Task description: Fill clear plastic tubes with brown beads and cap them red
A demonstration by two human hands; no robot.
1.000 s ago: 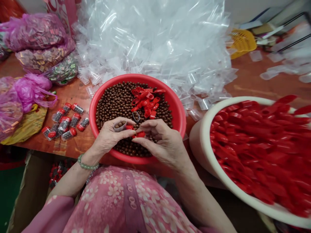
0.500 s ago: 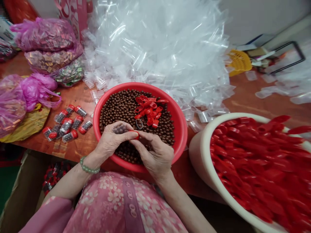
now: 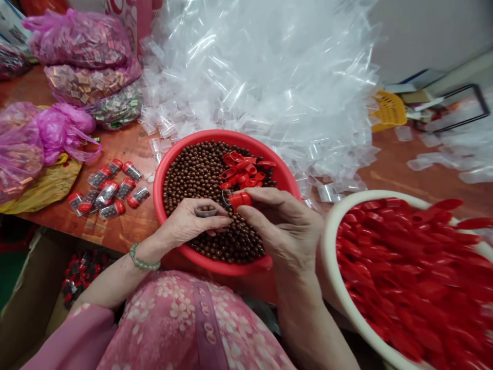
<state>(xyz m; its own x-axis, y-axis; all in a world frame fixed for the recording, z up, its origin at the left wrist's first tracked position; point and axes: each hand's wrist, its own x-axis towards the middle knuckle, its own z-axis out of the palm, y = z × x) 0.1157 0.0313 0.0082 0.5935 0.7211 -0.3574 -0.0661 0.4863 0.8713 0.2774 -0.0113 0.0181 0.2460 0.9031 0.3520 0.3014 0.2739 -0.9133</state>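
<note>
My left hand (image 3: 198, 218) is closed around a small clear container (image 3: 206, 211) that has brown balls in it. In my right hand (image 3: 283, 218), thumb and fingers pinch a red plastic cap (image 3: 240, 198), held apart from the container. Both hands are over a red basin (image 3: 158, 192) full of small round brown balls (image 3: 188, 172). Several red scoop-shaped caps (image 3: 246, 172) lie in a heap on the balls. Close to the pinched cap is a clear oval rim (image 3: 225, 197), partly hidden.
Filled red-capped containers (image 3: 107, 192) lie on the wooden table (image 3: 92, 231) at left, near pink bags (image 3: 82, 38). Behind the basin rises a pile of clear plastic containers (image 3: 262, 77). A cream bucket (image 3: 331, 246) of red caps stands at right; a cardboard box (image 3: 19, 288) is lower left.
My hands were together at the red cap; now my right hand has moved right and up, apart from the left, with a red cap in its fingers. The view has shifted slightly.
</note>
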